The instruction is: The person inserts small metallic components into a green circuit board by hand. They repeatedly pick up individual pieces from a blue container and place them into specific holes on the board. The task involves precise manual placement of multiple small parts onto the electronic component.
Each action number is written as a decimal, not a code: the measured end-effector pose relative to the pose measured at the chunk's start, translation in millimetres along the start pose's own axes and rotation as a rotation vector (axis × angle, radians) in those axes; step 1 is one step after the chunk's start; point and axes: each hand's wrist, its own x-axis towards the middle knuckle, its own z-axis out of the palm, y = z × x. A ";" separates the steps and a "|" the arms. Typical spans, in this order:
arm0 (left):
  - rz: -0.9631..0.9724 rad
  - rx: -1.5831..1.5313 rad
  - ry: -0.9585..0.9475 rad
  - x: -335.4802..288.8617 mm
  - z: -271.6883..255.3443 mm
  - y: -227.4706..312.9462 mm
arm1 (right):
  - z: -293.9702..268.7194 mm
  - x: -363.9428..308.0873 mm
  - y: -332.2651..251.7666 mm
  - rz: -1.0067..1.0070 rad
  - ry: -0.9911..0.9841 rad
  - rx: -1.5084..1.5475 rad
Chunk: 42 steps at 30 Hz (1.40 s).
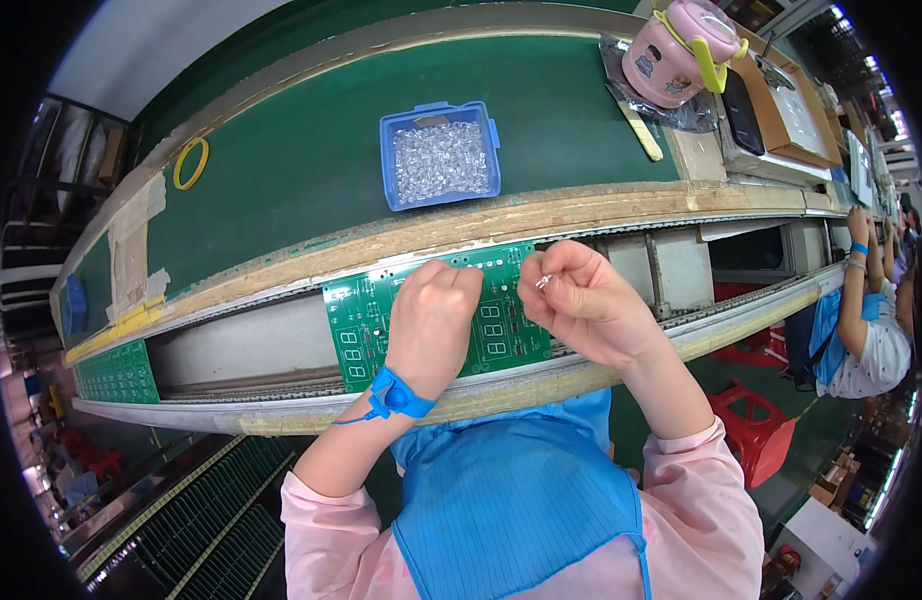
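A green printed circuit board point(383, 290) with white digit outlines lies across the conveyor rails in front of me. Over its middle is my left hand point(433, 315), closed with the fingers curled down toward the board. Its fingertips are hidden, so I cannot see what they hold; a blue wrist strap point(396, 397) circles that wrist. Above the board's right end, my right hand point(591, 305) pinches a small clear component with silvery parts point(544, 282) between thumb and fingers. A blue plastic bin point(389, 165) full of small clear components stands beyond the board on the green bench.
Another green circuit board point(121, 370) sits on the rails at left. On the bench are a yellow ring point(192, 163), a pink jug point(671, 60) and a cardboard box point(796, 110). At far right a co-worker's arm point(856, 290) reaches to the line; red stools point(756, 435) stand below.
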 end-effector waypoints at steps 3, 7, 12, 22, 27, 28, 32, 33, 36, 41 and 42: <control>-0.012 -0.028 -0.003 -4.0 -1.6 -2.2 | 0.4 -4.9 -2.9 -0.005 -0.011 -0.085; -0.016 -0.063 0.022 -5.8 -0.4 -7.4 | 8.9 -8.8 -3.3 -0.049 0.013 -0.256; -0.040 -0.079 -0.052 -2.4 -18.4 -4.3 | 17.9 -12.0 -5.4 -0.161 0.060 -0.498; 0.007 0.346 0.315 87.6 -34.1 -55.7 | 5.4 -7.2 -6.5 -0.368 -0.012 -1.135; -0.107 0.563 0.117 97.8 -16.6 -64.0 | 2.0 -1.2 -1.4 -0.420 0.036 -1.175; -0.106 0.552 0.137 97.2 -15.8 -64.6 | 1.1 0.4 -1.4 -0.436 0.041 -1.210; -0.050 0.528 0.243 92.0 -11.6 -66.5 | -5.3 7.6 0.9 -0.511 0.077 -1.466; -0.027 0.527 0.279 90.7 -11.7 -67.1 | -8.0 9.9 3.5 -0.528 0.093 -1.514; 0.096 0.322 0.488 90.4 -14.4 -62.1 | -12.9 14.9 11.2 -0.557 0.096 -1.662; 0.148 0.005 0.420 67.4 -33.8 -39.9 | -15.8 19.7 19.4 -0.525 0.086 -1.769; 0.157 -0.052 0.407 59.8 -34.1 -33.1 | -16.8 19.5 19.4 -0.518 0.094 -1.786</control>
